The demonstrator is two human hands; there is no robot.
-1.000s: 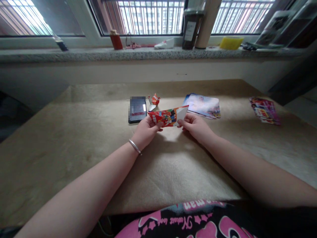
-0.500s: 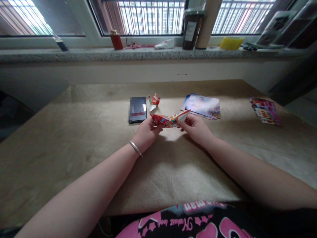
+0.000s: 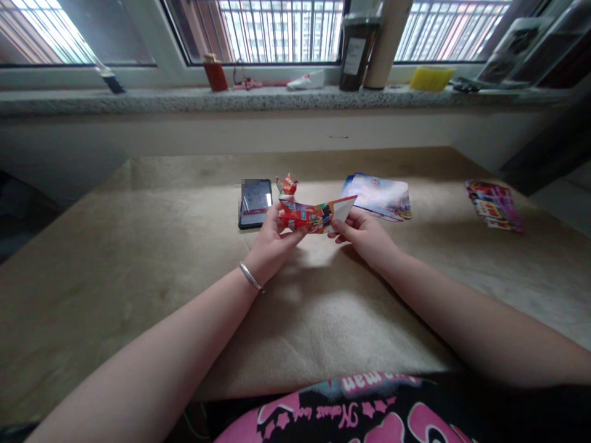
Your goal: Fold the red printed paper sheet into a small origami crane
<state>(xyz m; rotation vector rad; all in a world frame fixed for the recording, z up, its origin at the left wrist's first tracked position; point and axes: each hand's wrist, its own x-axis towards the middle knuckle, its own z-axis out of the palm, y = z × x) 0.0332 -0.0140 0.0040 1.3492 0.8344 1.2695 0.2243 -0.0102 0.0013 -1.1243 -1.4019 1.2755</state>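
Note:
Between my hands, above the table, is a folded paper piece (image 3: 314, 215), red and printed with a colourful picture, with a white pointed flap at its right. My left hand (image 3: 276, 237) pinches its left end, thumb in front. At the right end, my right hand (image 3: 362, 234) grips it near the white flap. Just behind it sits a small red and white folded paper figure (image 3: 288, 184), its lower part hidden by the paper I hold. A phone (image 3: 255, 206) lies to the left of that figure, close to my left fingers.
Several large glossy printed sheets (image 3: 381, 194) lie in a stack behind my right hand. Farther right is a fanned pile of pink and purple printed papers (image 3: 494, 206). Along the windowsill (image 3: 277, 101) stand a red lighter-like object (image 3: 215, 74), a dark lidded container (image 3: 357, 55) and a yellow roll (image 3: 432, 79).
The folded paper has been tilted up, so more of its printed front faces me. My left hand has risen and turned slightly. Both hands keep hold of it.

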